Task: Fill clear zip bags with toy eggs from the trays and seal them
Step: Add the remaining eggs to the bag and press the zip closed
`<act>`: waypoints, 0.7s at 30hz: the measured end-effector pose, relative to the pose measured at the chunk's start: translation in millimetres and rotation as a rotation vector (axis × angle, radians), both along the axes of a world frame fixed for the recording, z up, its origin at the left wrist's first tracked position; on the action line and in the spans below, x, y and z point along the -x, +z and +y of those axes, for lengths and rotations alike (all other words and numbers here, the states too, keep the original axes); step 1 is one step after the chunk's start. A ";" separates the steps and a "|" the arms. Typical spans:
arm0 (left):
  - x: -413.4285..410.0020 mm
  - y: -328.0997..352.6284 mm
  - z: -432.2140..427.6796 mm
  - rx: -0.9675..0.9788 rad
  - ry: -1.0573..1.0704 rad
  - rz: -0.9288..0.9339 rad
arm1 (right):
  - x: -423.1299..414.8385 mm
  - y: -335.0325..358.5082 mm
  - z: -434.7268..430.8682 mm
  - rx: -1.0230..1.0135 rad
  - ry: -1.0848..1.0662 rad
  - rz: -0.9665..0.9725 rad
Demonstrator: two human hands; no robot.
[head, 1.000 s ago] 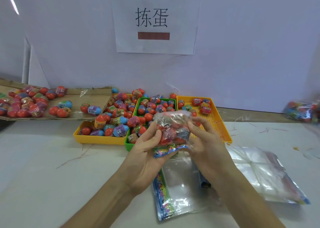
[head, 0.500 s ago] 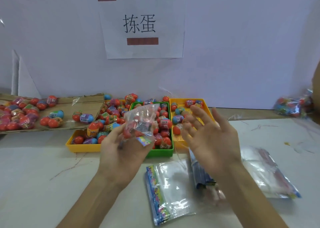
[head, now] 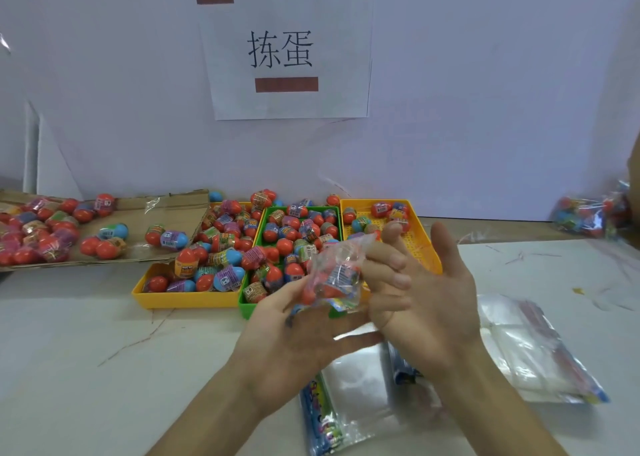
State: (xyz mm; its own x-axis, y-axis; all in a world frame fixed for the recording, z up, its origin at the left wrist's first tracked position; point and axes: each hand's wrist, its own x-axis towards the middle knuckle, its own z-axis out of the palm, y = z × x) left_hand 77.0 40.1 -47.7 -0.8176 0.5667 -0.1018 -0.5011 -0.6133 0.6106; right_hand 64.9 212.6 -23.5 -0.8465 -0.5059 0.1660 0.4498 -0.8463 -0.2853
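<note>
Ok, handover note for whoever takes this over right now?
Left hand: holds the filled bag over the green tray.
Right hand: open, fingers beside the bag.
Eggs fill the green tray and left yellow tray, fewer in right yellow tray; empty bags on the table up front; finished bags far right.
Done: this bag loaded; seal not discernible.
Left: check seal, set it aside, fill the next.

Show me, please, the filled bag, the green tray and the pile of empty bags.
filled bag [head: 337, 275]: head view, middle of the bulging clear plastic.
green tray [head: 246, 310]: head view, front left corner wall.
pile of empty bags [head: 519, 351]: head view, middle of the top bag.
</note>
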 end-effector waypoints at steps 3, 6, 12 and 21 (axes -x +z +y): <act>0.4 1.8 -2.5 0.003 0.075 -0.010 | 1.8 4.4 4.6 -0.083 -0.111 0.000; 6.2 2.9 -16.2 -0.101 0.258 0.019 | 9.4 7.5 14.2 -0.626 -0.430 -0.006; 16.6 4.0 -22.6 0.097 0.439 0.124 | 15.8 7.5 36.2 -1.034 -1.105 0.177; 6.7 6.1 -3.7 0.367 0.347 0.223 | 14.1 -0.4 24.9 -1.284 -0.533 0.500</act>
State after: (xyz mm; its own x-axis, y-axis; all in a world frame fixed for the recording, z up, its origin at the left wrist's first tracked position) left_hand 70.2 36.4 -41.6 -0.9745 0.2199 -0.0448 -0.1413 -0.4461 0.8838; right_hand 50.8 237.5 -24.0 -0.9666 -0.1832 0.1792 -0.1948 0.0705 -0.9783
